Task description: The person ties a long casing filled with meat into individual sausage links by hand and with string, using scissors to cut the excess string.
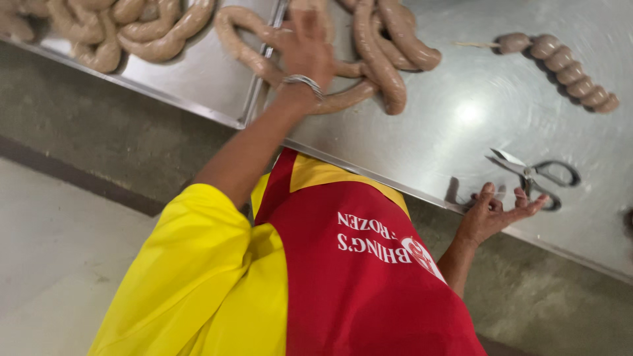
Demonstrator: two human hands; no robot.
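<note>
My left hand (304,47), with a metal bracelet on the wrist, reaches forward over the steel table (461,112) and closes on a long pale sausage coil (379,62) that loops under it. The fingers are blurred and partly hidden. My right hand (496,212) rests on the table's near edge with its fingers apart and nothing in it. Metal scissors (537,177) lie just beyond those fingertips. A short string of tied sausage links (564,62) lies at the far right, with a thin string end pointing left.
More coiled sausages (125,29) fill a steel tray at the upper left, beside a seam between two table surfaces (260,79). My yellow shirt and red apron (356,277) fill the lower frame. A grey concrete floor (59,250) lies below the table edge.
</note>
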